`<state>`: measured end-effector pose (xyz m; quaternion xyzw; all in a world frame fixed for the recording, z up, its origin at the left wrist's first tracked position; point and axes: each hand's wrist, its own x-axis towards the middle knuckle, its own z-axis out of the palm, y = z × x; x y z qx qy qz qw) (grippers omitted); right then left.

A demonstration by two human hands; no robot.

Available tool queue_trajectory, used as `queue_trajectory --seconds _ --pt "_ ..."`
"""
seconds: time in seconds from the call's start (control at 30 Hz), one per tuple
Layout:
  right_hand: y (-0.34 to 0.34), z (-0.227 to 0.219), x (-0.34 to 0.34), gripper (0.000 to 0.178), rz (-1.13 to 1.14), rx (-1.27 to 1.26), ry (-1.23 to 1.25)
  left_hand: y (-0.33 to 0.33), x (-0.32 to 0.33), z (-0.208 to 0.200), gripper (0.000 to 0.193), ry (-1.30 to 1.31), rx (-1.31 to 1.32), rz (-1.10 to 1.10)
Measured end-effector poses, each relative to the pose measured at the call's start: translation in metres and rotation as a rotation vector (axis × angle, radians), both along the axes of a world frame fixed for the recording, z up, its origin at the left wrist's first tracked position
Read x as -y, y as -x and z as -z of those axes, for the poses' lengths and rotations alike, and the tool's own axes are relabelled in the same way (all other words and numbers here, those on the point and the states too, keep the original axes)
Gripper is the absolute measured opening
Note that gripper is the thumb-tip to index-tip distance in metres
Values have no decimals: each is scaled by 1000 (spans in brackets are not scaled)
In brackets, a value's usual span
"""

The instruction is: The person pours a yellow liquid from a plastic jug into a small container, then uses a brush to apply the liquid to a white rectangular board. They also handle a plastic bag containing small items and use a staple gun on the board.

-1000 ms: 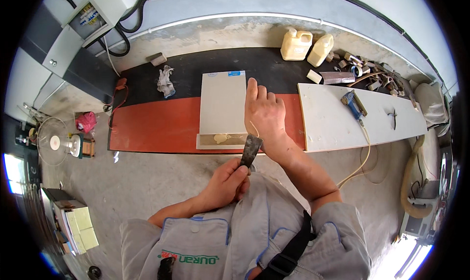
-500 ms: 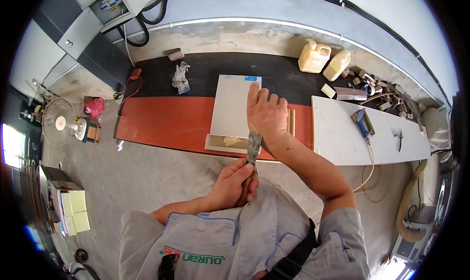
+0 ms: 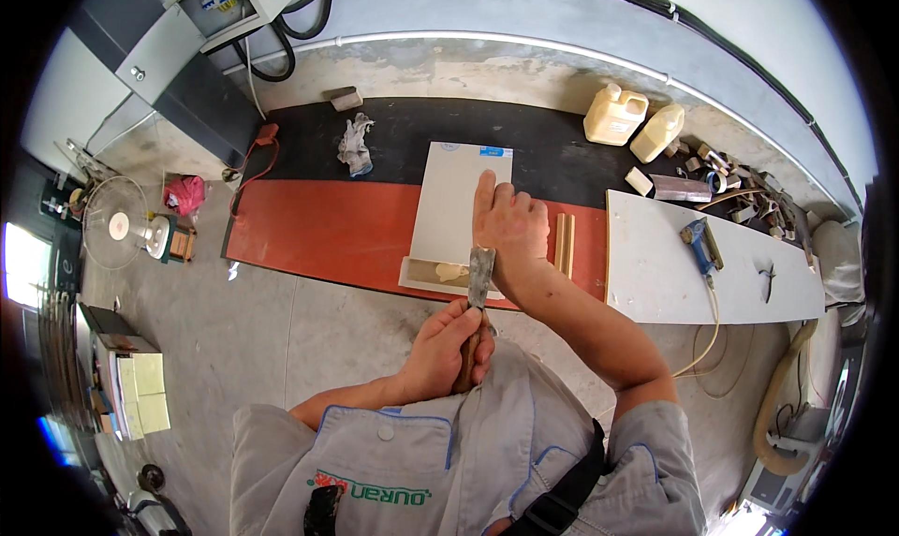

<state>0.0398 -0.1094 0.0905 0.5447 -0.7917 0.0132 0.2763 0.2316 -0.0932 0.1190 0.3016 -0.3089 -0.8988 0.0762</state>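
My left hand (image 3: pixel 440 347) is closed round the wooden handle of a putty knife (image 3: pixel 481 279), held close to my body with its flat metal blade pointing up. Over the right side of a pale grey board (image 3: pixel 454 199) is my right hand (image 3: pixel 515 229), index finger stretched out and the other fingers partly bent. Nothing shows in that hand, though its palm is hidden. Whether the fingertip touches the board, I cannot tell. A cream-coloured dab of paste (image 3: pixel 451 272) sits on a brownish strip across the board's near end. The blade tip overlaps my right wrist in view.
The board lies on a red and black bench top (image 3: pixel 318 222). Wooden strips (image 3: pixel 564 246) lie right of it, then a white panel (image 3: pixel 655 274) with a blue power tool (image 3: pixel 699 244). Behind are a glove (image 3: pixel 356 147), jugs (image 3: pixel 614 115) and offcuts (image 3: pixel 768 199). A fan (image 3: pixel 119 225) stands left.
My right hand has drawn slightly back towards me over the board, uncovering more of the wooden strips. The left hand keeps its hold on the putty knife. The whole view has shifted a little.
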Motion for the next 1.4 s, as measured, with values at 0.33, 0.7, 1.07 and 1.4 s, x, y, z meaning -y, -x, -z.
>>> queue_trajectory --seconds 0.33,0.7,1.07,1.4 --pt "12 33 -18 50 50 382 -197 4 20 23 20 128 9 -245" --pt "-62 103 -73 43 -175 2405 90 -6 40 125 22 170 127 -253" --pt "-85 145 -53 38 547 1860 15 -29 193 290 40 1482 219 211" --pt "-96 199 2 44 884 1375 -49 75 349 287 87 2034 -156 1222"
